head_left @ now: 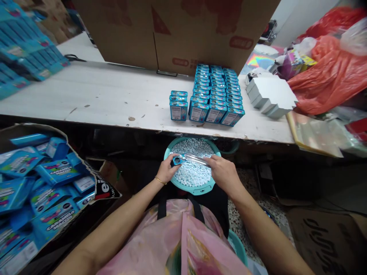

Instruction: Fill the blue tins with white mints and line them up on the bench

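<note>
My left hand [168, 168] is closed around a small blue candy box [178, 160], its top facing up, over the left part of a turquoise basin [197, 190]. White candies [192, 175] fill the basin. From the right, my right hand [222, 170] grips a narrow shiny scoop [197, 159], whose tip reaches the opening of the box. A few white pieces show at that tip. The fine shape of the scoop is too small to make out.
Rows of upright blue boxes [217, 112] and a shorter row [179, 110] stand on the white table [114, 95]. A large carton [177, 34] rises behind. Blue boxes [57, 172] fill an open carton at left. White stacked cartons [269, 93] and red plastic bags [323, 72] lie right.
</note>
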{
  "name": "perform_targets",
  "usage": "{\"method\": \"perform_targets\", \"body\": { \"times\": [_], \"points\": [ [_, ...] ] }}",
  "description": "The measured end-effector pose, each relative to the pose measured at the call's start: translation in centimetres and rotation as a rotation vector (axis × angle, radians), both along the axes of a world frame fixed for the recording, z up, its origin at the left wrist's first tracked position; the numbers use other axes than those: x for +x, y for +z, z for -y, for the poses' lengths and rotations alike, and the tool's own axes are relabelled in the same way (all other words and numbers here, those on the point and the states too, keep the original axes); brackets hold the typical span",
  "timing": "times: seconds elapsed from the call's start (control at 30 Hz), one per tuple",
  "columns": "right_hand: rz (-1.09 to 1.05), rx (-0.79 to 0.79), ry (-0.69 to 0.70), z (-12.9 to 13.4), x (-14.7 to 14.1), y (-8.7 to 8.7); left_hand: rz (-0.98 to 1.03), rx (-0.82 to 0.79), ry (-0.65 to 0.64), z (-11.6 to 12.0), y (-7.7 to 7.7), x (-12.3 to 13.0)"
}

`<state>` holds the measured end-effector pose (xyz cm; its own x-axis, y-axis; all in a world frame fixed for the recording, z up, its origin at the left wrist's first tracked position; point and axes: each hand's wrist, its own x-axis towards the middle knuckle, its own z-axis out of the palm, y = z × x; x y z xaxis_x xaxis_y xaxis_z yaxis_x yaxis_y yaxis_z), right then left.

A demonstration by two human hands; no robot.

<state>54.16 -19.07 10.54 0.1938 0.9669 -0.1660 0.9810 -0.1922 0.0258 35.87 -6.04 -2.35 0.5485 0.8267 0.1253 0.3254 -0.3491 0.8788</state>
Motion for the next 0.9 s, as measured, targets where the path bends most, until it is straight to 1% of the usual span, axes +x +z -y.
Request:
{"method": "perform_targets", "body": {
  "times": [0.13, 0.23, 0.3, 0.4, 0.5, 0.57, 0.67, 0.73, 0.77, 0.83, 0.9],
  "points": [
    [0.037, 0.037, -0.075, 0.4, 0.6, -0.5, 0.175, -0.129, 0.016, 0.3, -0.8, 0.4],
    [0.048, 0.069, -0.065, 0.3, -0.5, -1.0, 0.275, -0.213, 0.03, 0.9, -1.1, 0.9],
    [0.056, 0.09, -0.034, 0.2, -1.6, -1.3, 0.315, -0.231, 0.054, 1.2, -1.3, 1.1],
    [0.067, 0.13, 0.011, 0.3, -2.5, -1.6, 0.316, -0.224, 0.1, 1.2, -1.4, 1.2],
    [0.088, 0.173, -0.006, 0.5, -2.2, -2.0, 0.272, -0.204, 0.126, 0.9, -1.5, 1.1],
    [0.107, 0.188, -0.013, 0.4, -2.0, -2.3, 0.253, -0.195, 0.129, 0.9, -1.6, 1.1],
    [0.095, 0.205, 0.04, 0.0, -2.4, -2.9, 0.234, -0.171, 0.12, 1.1, -1.3, 1.1],
    [0.052, 0.244, 0.07, -0.2, -2.7, -3.2, 0.19, -0.137, 0.113, 1.2, -0.4, 0.8],
    [0.019, 0.279, 0.07, -0.2, -2.6, -3.2, 0.164, -0.118, 0.11, 1.0, 0.4, 0.5],
    [-0.07, 0.387, 0.039, 0.0, -2.0, -3.2, 0.121, -0.078, 0.088, 0.2, 2.6, 0.0],
    [-0.184, 0.512, -0.013, 0.4, -0.9, -3.1, 0.101, -0.024, 0.049, -1.4, 5.3, -0.3]
  ]
}}
